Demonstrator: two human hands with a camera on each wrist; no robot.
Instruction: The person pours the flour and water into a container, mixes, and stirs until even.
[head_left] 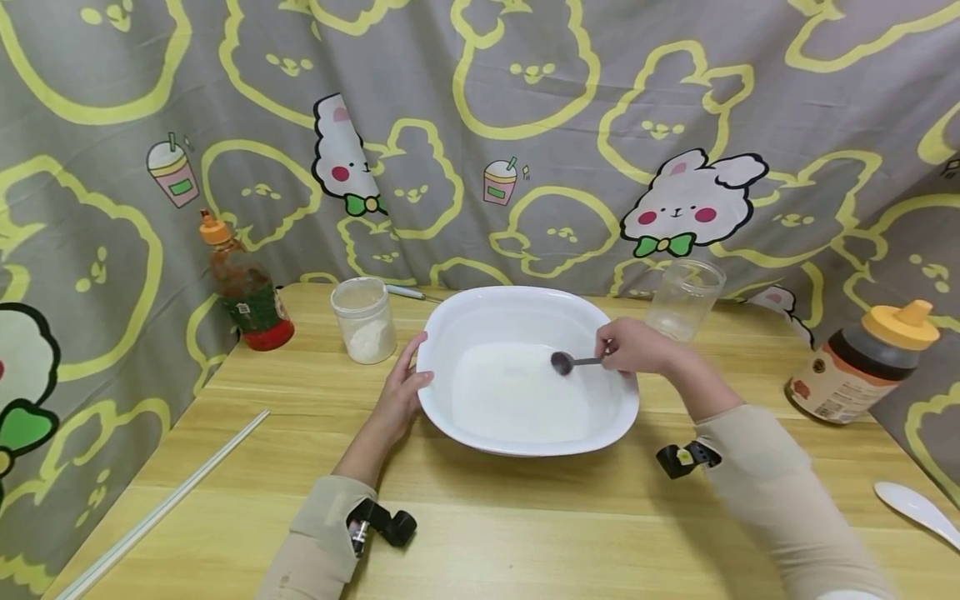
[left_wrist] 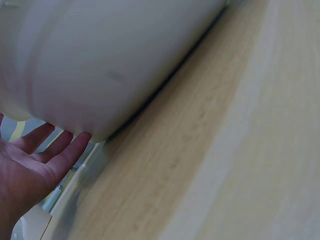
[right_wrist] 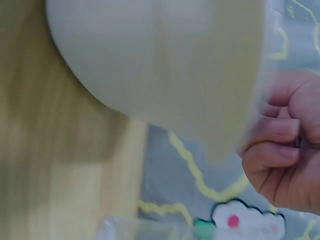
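Note:
A white oval basin (head_left: 525, 447) stands on the wooden table with pale white contents in its bottom. My left hand (head_left: 400, 393) grips its left side, thumb at the rim; in the left wrist view the fingertips (left_wrist: 82, 139) meet the outer wall from below. With my right hand (head_left: 633, 346) I pinch the handle of a small dark measuring spoon (head_left: 562, 362), its round bowl over the basin's inside. The right wrist view shows that hand's curled fingers (right_wrist: 272, 155) beside the basin's rim; the spoon is hidden there.
A jar of white powder (head_left: 363, 321) and an orange-capped sauce bottle (head_left: 247, 292) stand at left, an empty clear jar (head_left: 686, 300) behind my right hand. A brown squeeze bottle (head_left: 858, 367) and white spoon (head_left: 918, 510) lie rightward. Chopsticks (head_left: 168, 504) lie front left; a curtain (head_left: 420, 83) hangs behind.

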